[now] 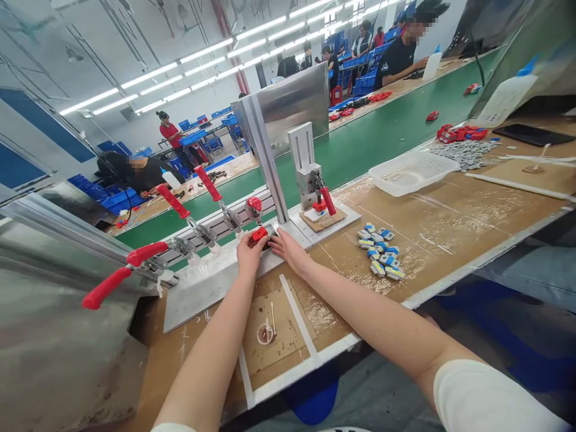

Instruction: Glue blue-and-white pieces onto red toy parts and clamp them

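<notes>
red part (258,235): lay on the metal jig plate (211,279), directly between the two hands and just in front of the upright aluminium post (265,153).
left hand (249,251): closed on the red part from its left side, with thumb and fingertips pinched around it.
right hand (288,247): fingers were narrow and held together, their tips against the part's right end; it seemed to press on a small grey piece there, but any grip was too small to make out.
toggle clamps (173,201): stood in a row with red handles along the rail, left of and behind the hands.
small press (310,180): stood just behind and right of the right hand.
blue-and-white pieces (381,255): lay heaped on the bench, apart from the right hand on its right.
white tray (411,171): sat farther back on the right.
small cup (265,333): stood on cardboard between the forearms.
</notes>
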Demonstrator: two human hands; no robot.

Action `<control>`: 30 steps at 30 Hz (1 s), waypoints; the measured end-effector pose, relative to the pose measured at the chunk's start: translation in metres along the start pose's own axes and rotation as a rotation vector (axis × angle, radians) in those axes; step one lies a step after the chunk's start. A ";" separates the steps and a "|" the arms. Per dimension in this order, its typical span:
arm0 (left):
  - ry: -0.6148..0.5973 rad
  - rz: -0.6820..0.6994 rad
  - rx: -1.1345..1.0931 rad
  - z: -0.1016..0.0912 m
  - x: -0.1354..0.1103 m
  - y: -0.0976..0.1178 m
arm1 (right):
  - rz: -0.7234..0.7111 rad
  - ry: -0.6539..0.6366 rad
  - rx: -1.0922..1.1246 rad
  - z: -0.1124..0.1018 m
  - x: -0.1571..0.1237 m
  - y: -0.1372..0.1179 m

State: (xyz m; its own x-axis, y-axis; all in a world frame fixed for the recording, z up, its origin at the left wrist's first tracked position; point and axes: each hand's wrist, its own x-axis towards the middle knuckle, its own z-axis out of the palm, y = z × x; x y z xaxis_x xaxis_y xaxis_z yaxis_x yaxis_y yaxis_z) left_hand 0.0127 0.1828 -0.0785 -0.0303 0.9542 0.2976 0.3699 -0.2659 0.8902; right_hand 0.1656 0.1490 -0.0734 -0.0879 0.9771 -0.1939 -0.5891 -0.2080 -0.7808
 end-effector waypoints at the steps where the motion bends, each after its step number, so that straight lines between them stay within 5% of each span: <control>1: 0.017 0.006 0.032 0.002 0.002 -0.003 | -0.109 0.066 -0.067 -0.001 -0.003 -0.004; 3: 0.059 0.014 0.102 0.004 0.005 -0.007 | -0.382 0.130 -0.202 0.000 -0.012 -0.020; 6: 0.091 0.011 0.176 0.008 0.010 -0.008 | -0.594 -0.054 -0.324 0.016 -0.024 -0.065; 10: 0.055 -0.005 0.223 0.010 0.022 -0.008 | -0.347 -0.383 -0.547 0.064 -0.024 -0.130; 13: 0.006 -0.009 0.248 0.010 0.028 -0.008 | -0.121 -0.409 -0.691 0.086 -0.019 -0.149; 23: -0.077 -0.001 0.247 0.010 0.024 -0.011 | -0.210 -0.489 -0.573 0.054 -0.030 -0.115; 30: -0.084 0.000 0.261 0.011 0.022 -0.013 | -0.367 -0.523 -0.528 0.023 -0.015 -0.060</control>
State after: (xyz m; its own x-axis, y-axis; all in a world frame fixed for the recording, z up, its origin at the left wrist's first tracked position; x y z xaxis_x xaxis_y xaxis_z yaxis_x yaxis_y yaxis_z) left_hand 0.0175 0.2087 -0.0872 0.0428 0.9650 0.2588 0.5967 -0.2324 0.7681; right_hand 0.1832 0.1476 -0.0101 -0.4021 0.8550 0.3275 -0.2102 0.2619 -0.9419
